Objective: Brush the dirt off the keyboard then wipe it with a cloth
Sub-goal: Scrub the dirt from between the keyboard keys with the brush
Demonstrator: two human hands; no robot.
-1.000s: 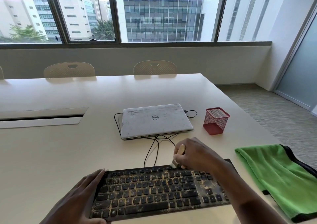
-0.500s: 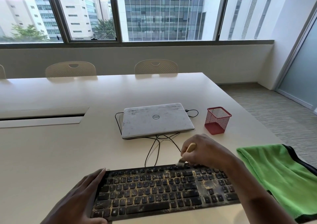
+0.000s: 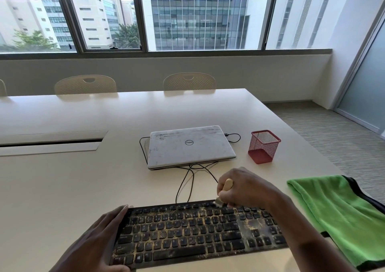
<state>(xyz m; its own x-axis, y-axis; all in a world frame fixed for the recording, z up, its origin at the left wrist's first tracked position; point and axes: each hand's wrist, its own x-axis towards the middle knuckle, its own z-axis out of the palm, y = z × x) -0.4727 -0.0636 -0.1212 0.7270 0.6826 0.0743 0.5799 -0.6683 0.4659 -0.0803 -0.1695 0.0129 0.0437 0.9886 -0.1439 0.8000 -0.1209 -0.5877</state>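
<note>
Black keyboard (image 3: 187, 236) lies flat at the near edge of the pale bench (image 3: 62, 188), and it's filthy: yellowish grit across the keys, thickest in a patch between the main block and the number pad. Right hand (image 3: 248, 188) sits over its far edge, around 1 o'clock from the keyboard's middle, fingers curled tight round a small brush (image 3: 227, 185). The pale wooden handle pokes up out of the fist, and the bristles are down on the top row of keys. Left hand (image 3: 98, 240) is at 9 o'clock, fingers straight and together, laid flat against the keyboard's left end, gripping nothing. Green cloth (image 3: 341, 215) with a dark trim lies at 3 o'clock, just beside the keyboard's right end, untouched. At 12 o'clock there's a closed, smudged white laptop (image 3: 189, 144), with black cables (image 3: 187, 180) looping from it toward the keyboard. Red mesh pen cup (image 3: 263, 147) stands at 1 o'clock, to the right of the laptop.
</note>
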